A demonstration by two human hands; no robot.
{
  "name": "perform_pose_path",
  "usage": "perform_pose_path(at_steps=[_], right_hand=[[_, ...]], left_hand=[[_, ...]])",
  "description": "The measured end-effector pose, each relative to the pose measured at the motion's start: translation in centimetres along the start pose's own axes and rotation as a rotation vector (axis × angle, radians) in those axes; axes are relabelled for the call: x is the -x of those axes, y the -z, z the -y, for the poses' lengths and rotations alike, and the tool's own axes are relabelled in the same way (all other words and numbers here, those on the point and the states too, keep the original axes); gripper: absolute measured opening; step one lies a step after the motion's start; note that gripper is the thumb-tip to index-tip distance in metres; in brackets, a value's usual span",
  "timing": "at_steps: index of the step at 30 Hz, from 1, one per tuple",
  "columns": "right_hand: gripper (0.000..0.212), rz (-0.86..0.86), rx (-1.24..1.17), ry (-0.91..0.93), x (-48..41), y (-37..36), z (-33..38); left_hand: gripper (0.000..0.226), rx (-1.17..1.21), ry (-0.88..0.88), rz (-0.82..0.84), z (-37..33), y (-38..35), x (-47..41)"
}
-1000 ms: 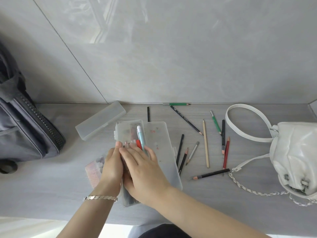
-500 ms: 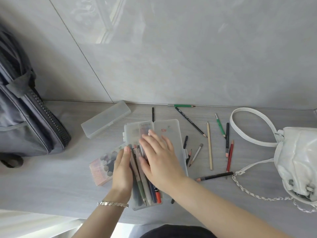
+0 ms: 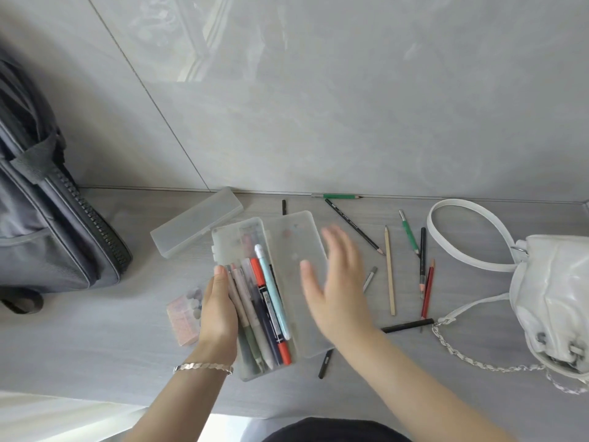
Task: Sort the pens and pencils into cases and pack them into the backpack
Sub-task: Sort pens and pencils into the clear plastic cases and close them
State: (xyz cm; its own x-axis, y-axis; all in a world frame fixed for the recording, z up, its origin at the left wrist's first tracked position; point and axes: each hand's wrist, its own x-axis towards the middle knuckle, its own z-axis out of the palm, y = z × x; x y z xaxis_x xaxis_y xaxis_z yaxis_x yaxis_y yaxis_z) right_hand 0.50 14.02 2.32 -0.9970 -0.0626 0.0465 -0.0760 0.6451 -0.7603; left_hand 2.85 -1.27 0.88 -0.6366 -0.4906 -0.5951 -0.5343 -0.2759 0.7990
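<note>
**Pens cased, lid not shut yet**

Step in hand, as I read it: closing out the pen case before starting on the pencils.

- Open translucent case [image 3: 255,301] lies on the table [image 3: 95,346], tray side packed with pens: light-blue pen [image 3: 272,291], orange-ended marker [image 3: 271,309], plus several grey/dark ones. Hinged lid [image 3: 299,247] lies flat to the right of the tray.
- Left hand [image 3: 220,311] rests flat against the tray's left edge, fingers extended, steadying it. Not gripping anything.
- Right hand [image 3: 338,282] is spread wide, empty, motion-blurred over the lid. Contact with the lid: can't tell.
- Second case [image 3: 197,221], shut, sits just behind and left of the open one; looks empty.
- Loose pencils [image 3: 389,269] are scattered right of the lid, one green pencil [image 3: 338,196] against the wall; a couple of dark ones are partly under the lid.
- Backpack [image 3: 47,218] stands at far left, well apart from the cases. White handbag [image 3: 554,298] far right; small pink box [image 3: 183,317] by the left wrist.

Next move calls for: fold the lid over the pens and snap it, keeping the left hand bracing. Light-blue pen rides on top of the others, so it may block the lid. Then open the second case for the pencils.
</note>
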Motion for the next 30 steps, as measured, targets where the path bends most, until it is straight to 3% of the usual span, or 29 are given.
perform_pose_path(at_steps=[2, 4, 6, 8, 10, 12, 15, 19, 21, 23, 26, 30], right_hand=[[0.058, 0.169, -0.183, -0.422, -0.9, 1.1, -1.6], [0.055, 0.406, -0.5, -0.687, -1.2, 1.6, -3.0], [0.048, 0.461, -0.636, -0.642, -0.9, 2.0, -2.6], [0.048, 0.475, -0.614, -0.435, -0.2, 2.0, -2.2], [0.038, 0.604, -0.491, -0.196, 0.9, 1.7, -0.9], [0.036, 0.72, -0.341, -0.053, 2.0, 0.9, 0.2], [0.058, 0.666, -0.187, 0.044, 3.2, -0.5, 1.0], [0.088, 0.554, -0.171, -0.001, 3.7, -1.2, 0.0], [0.093, 0.509, -0.25, -0.118, 3.6, -1.4, -0.6], [0.079, 0.474, -0.384, -0.289, 3.1, -1.0, -1.2], [0.023, 0.429, -0.563, -0.387, 2.2, -0.2, -2.4], [0.014, 0.399, -0.692, -0.484, 1.9, 0.8, -3.2]], left_hand=[[0.041, -0.009, -0.015, -0.093, -0.2, 0.5, -0.6], [0.035, -0.022, -0.029, -0.141, -0.5, 0.7, -0.9], [0.036, -0.032, -0.023, -0.161, -0.4, 0.9, -1.3], [0.037, -0.065, -0.027, -0.186, -0.4, 0.6, -1.3], [0.041, -0.112, -0.027, -0.155, -0.1, 0.1, -1.1], [0.051, -0.081, 0.045, -0.003, 0.1, -0.3, -0.6], [0.06, -0.024, 0.102, 0.227, 0.3, -0.2, 0.2], [0.063, -0.058, 0.024, 0.429, 0.2, 0.2, 1.2], [0.061, -0.104, -0.006, 0.429, 0.4, 0.2, 1.4], [0.053, -0.166, -0.069, 0.383, 0.7, 0.0, 1.6], [0.038, -0.176, -0.159, 0.402, 0.9, -0.5, 1.9], [0.028, -0.284, -0.24, 0.433, 0.7, -1.2, 2.3]])
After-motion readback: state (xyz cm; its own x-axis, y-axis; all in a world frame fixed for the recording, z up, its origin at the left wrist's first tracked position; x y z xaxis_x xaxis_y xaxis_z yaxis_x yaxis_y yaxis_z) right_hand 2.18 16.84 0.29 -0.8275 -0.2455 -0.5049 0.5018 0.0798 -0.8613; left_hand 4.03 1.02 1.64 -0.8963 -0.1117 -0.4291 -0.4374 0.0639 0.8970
